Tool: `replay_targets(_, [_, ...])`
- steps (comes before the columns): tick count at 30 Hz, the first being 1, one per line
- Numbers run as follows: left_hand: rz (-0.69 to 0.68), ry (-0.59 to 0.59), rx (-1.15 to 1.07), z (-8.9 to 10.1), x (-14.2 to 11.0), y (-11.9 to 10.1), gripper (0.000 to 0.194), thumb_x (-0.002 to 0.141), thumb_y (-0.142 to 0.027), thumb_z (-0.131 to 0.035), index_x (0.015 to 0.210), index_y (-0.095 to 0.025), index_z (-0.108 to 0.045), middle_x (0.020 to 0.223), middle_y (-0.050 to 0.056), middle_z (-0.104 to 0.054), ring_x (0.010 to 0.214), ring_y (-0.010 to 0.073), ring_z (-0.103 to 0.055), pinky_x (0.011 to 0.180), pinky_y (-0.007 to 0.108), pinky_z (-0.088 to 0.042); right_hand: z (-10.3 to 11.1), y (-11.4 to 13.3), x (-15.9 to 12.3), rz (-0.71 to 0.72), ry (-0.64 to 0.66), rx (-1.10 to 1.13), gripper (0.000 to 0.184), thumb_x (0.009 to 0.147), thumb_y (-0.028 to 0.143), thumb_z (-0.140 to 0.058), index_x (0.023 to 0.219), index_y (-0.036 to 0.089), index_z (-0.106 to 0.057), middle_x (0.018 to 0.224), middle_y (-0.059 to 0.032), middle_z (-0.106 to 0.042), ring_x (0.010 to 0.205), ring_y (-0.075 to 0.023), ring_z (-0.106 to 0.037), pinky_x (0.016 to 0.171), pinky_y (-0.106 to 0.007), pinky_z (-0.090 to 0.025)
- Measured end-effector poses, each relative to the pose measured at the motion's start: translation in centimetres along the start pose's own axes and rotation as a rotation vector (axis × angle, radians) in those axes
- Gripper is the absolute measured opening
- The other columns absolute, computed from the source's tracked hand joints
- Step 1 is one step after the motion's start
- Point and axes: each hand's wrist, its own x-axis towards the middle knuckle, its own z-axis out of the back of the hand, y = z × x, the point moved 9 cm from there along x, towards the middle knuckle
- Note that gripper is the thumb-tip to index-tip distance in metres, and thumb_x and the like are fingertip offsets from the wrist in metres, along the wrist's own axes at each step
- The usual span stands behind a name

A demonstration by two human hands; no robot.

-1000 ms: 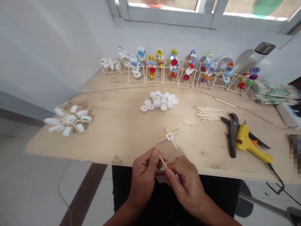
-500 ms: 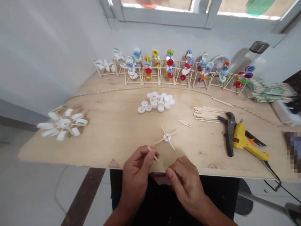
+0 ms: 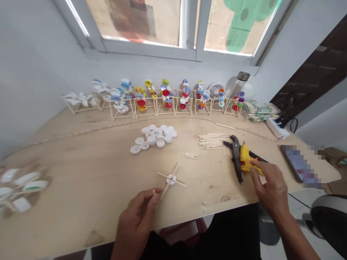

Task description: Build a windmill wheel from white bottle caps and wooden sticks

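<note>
My left hand [image 3: 138, 215] is closed near the table's front edge, pinching a short wooden stick [image 3: 154, 193] of which only the end shows. Just beyond its fingertips lies a cross of wooden sticks [image 3: 179, 181] joined on a white bottle cap [image 3: 171, 181]. Over on the right, my right hand [image 3: 271, 182] has its thumb and fingers about the handle of a yellow glue gun [image 3: 245, 159]. The glue gun still lies on the table, its nozzle resting beside black-handled pliers [image 3: 236, 159].
White caps [image 3: 160, 141] are grouped mid-table. Wooden sticks [image 3: 213, 141] and a few shorter pieces [image 3: 189, 155] lie right of them. Stick frames with coloured cap wheels [image 3: 166, 93] line the wall. A cap wheel [image 3: 23, 182] lies left; a phone [image 3: 298, 166] lies right.
My right hand has moved right, from the table's front edge to the glue gun's handle. My left hand keeps its short stick near the cross. The view has swung right.
</note>
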Motion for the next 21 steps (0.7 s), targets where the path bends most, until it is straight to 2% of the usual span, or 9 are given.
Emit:
replay_targets(3, [0.042, -0.064, -0.021, 0.6, 0.3, 0.2, 0.024, 0.082, -0.043, -0.053, 0.084, -0.024, -0.067, 0.084, 0.001, -0.072, 0.079, 0.0200, -0.064, 0.076, 0.028, -0.049, -1.1, -3.2, -0.4, 0.073, 0.100, -0.123, 0.030, 0.082, 0.027, -0.051, 0.110, 0.019, -0.060, 0.105, -0.0111, -0.066, 0.096, -0.0270, -0.058, 0.081, -0.042, -0.045])
replay_targets(5, [0.020, -0.070, -0.015, 0.6, 0.7, 0.0, 0.022, 0.081, -0.041, -0.054, 0.078, -0.023, -0.066, 0.076, 0.000, -0.070, 0.072, 0.0182, -0.064, 0.069, 0.025, -0.049, -2.3, -4.4, -0.7, 0.126, 0.188, -0.161, 0.036, 0.080, 0.029, -0.051, 0.115, 0.018, -0.057, 0.111, -0.0125, -0.064, 0.100, -0.0288, -0.057, 0.079, -0.043, -0.046])
replay_targets(8, [-0.029, -0.045, 0.025, 0.4, 1.3, -0.3, 0.021, 0.082, -0.039, -0.055, 0.074, -0.021, -0.064, 0.062, -0.002, -0.065, 0.060, 0.0155, -0.061, 0.060, 0.024, -0.048, -3.9, -5.5, -1.1, 0.172, 0.259, -0.230, 0.041, 0.078, 0.030, -0.049, 0.116, 0.016, -0.056, 0.112, -0.0145, -0.063, 0.097, -0.0317, -0.057, 0.075, -0.044, -0.046])
replay_targets(13, [-0.049, -0.017, 0.119, 0.0, 2.1, -0.1, 0.023, 0.084, -0.038, -0.051, 0.084, -0.020, -0.066, 0.066, 0.000, -0.065, 0.063, 0.0153, -0.061, 0.058, 0.024, -0.046, -5.4, -6.5, -0.8, 0.216, 0.300, -0.283, 0.043, 0.072, 0.030, -0.052, 0.113, 0.018, -0.056, 0.112, -0.0180, -0.063, 0.090, -0.0347, -0.058, 0.068, -0.047, -0.042])
replay_targets(15, [-0.050, -0.012, 0.133, -0.1, 2.3, 0.0, 0.024, 0.086, -0.038, -0.050, 0.085, -0.019, -0.066, 0.065, 0.000, -0.064, 0.063, 0.0150, -0.060, 0.058, 0.024, -0.046, -5.5, -7.1, -0.4, 0.223, 0.309, -0.265, 0.039, 0.074, 0.036, -0.052, 0.109, 0.020, -0.058, 0.108, -0.0184, -0.064, 0.087, -0.0354, -0.059, 0.066, -0.048, -0.040])
replay_targets(17, [-0.054, 0.002, 0.121, -0.1, 2.4, 0.1, 0.025, 0.086, -0.037, -0.049, 0.086, -0.019, -0.065, 0.066, 0.000, -0.064, 0.063, 0.0147, -0.060, 0.058, 0.024, -0.046, -5.3, -7.6, 0.1, 0.221, 0.305, -0.245, 0.040, 0.078, 0.049, -0.046, 0.106, 0.023, -0.058, 0.102, -0.0187, -0.065, 0.084, -0.0364, -0.059, 0.065, -0.050, -0.040])
replay_targets(21, [-0.050, 0.048, 0.065, -0.2, 2.4, 0.1, 0.025, 0.087, -0.035, -0.048, 0.096, -0.020, -0.065, 0.074, 0.001, -0.068, 0.068, 0.0157, -0.062, 0.064, 0.025, -0.048, -3.1, -6.8, 1.3, 0.156, 0.217, -0.180, 0.064, 0.080, 0.072, -0.025, 0.109, 0.025, -0.058, 0.089, -0.0195, -0.063, 0.082, -0.0351, -0.060, 0.061, -0.050, -0.044])
